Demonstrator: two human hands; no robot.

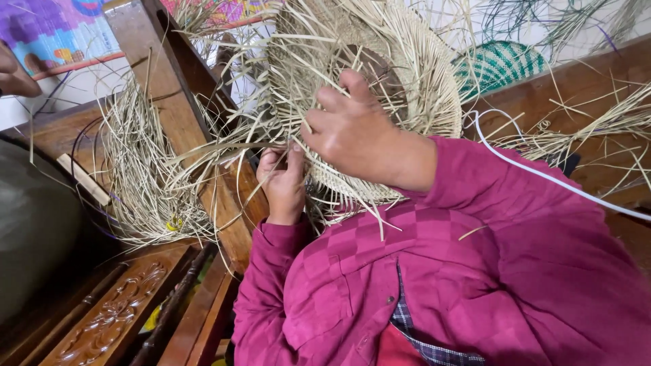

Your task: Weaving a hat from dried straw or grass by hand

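Straw fills most of the head view. 2 hands in magenta sleeves work on a half-woven straw hat (407,88), pale and round, held up in front of the chest above a carved wooden bench (115,315). The right hand (352,132) lies spread across the hat's woven face, fingers (356,85) fanned and pressing on the weave, the thumb side turned toward the loose ends at the rim. The left hand (281,179) sits just below and to the left of it, touching the hat's lower edge, its fingertips drawn narrow together and pinching a few loose straw strands (224,146) that run out leftward from the weave. Unwoven strands bristle all around the rim and hang down over the left wrist.

Left of the hat, a thick bundle of loose straw (139,176) drapes over a slanted wooden beam (169,74), a small yellow band showing near its lower end. Behind the hat on the right, a green-and-white woven piece (502,64) lies on the wooden surface, with more stray straw scattered across the boards. A white cord (536,169) curves from behind the hat across the right sleeve. At the far left edge, part of another person's hand (12,71) shows, well apart from the work.
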